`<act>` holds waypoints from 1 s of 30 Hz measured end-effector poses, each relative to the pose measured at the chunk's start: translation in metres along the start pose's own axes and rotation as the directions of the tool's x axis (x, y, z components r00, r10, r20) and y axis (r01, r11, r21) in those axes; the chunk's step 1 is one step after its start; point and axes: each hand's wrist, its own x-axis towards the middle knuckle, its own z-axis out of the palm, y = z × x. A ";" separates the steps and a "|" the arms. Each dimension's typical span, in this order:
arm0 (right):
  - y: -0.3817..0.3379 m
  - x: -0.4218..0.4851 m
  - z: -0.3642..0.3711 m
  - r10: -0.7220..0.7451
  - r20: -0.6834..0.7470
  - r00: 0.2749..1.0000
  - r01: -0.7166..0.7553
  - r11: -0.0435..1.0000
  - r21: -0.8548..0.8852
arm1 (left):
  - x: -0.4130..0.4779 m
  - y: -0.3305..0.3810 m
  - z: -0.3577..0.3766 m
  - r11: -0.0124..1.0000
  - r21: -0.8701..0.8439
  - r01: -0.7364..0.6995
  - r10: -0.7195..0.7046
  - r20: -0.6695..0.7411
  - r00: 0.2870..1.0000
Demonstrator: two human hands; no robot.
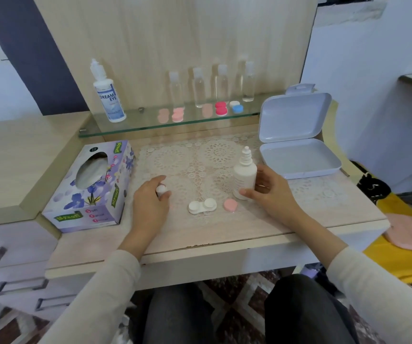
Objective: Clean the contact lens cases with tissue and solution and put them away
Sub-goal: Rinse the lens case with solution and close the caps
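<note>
A white contact lens case (202, 206) lies on the lace mat between my hands, and a pink case (230, 205) lies just to its right. My right hand (268, 192) grips a small white solution bottle (244, 173) that stands upright on the mat. My left hand (150, 199) rests on the mat with its fingers closed on a small white cap (161, 189). The tissue box (91, 189) with purple flowers stands at the left. An open pale blue storage box (299, 157) sits at the back right with nothing visible inside.
A glass shelf (135, 125) at the back carries a large Dream Eye solution bottle (108, 95), several small clear bottles (198, 88), and pink, red and blue lens cases (221, 108). Drawers are at the left, a yellow and pink cloth (408, 234) at the right.
</note>
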 end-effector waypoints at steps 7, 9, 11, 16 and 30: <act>0.003 0.000 0.000 0.002 0.000 1.000 -0.002 1.000 0.025 | 0.023 0.090 -0.005 0.919 -0.395 -0.010 0.056 0.104 0.993; 0.003 0.000 0.000 0.001 -0.001 1.000 -0.001 1.000 0.031 | 0.026 0.119 -0.002 0.885 -0.458 -0.081 0.158 0.133 0.978; 0.004 0.001 0.000 0.004 -0.003 1.000 -0.004 0.999 0.034 | 0.028 0.140 0.002 0.860 -0.493 -0.132 0.246 0.174 0.954; 0.004 0.001 0.000 0.021 0.002 1.000 -0.021 0.998 0.059 | 0.030 0.155 0.018 0.902 -0.354 -0.246 0.353 0.280 0.893; 0.004 0.001 -0.002 0.016 -0.004 1.000 -0.016 0.997 0.069 | 0.031 0.145 0.024 0.931 -0.311 -0.188 0.316 0.437 0.842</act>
